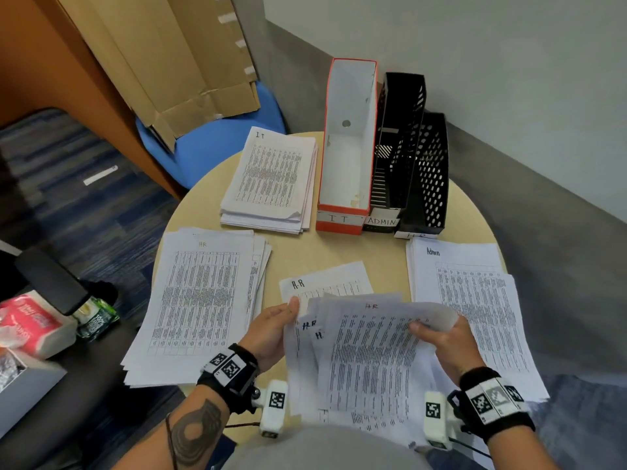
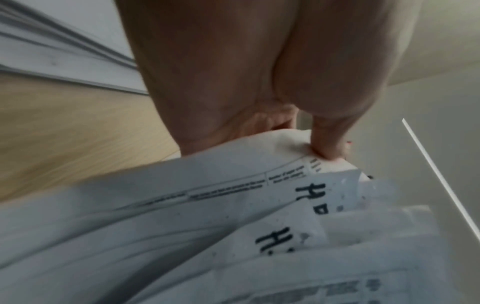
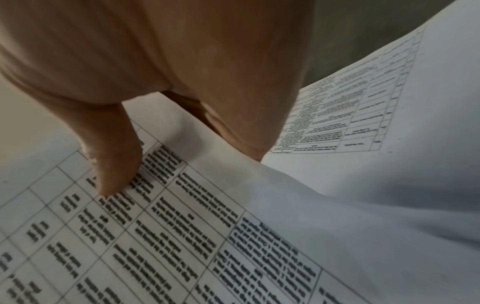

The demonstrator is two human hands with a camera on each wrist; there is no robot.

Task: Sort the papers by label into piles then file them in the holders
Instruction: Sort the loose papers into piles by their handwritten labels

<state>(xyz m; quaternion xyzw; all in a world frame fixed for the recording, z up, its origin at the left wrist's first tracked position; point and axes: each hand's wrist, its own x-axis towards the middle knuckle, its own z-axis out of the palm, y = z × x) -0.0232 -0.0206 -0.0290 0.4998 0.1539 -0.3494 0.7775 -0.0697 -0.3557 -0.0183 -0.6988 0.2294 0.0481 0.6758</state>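
Fanned HR-marked sheets [image 1: 369,354] are held above the table; IT [image 1: 271,178], HR [image 1: 200,300], Admin [image 1: 475,307] piles lie flat.

holders [image 1: 380,157]: 3 | paper piles [image 1: 203,300]: 3 | hands [image 1: 268,330]: 2

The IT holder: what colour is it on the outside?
The IT holder is orange-red outside, white inside, with a white label strip. The head view shows it best.

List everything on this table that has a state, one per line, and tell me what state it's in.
IT holder: upright, empty.
Admin holder: upright, contents unclear.
HR holder: upright, contents unclear.
IT pile: stacked flat.
HR pile: flat, fanned.
Admin pile: flat.
Held HR sheets: lifted, fanned.
Left hand: gripping sheets.
Right hand: gripping sheets.
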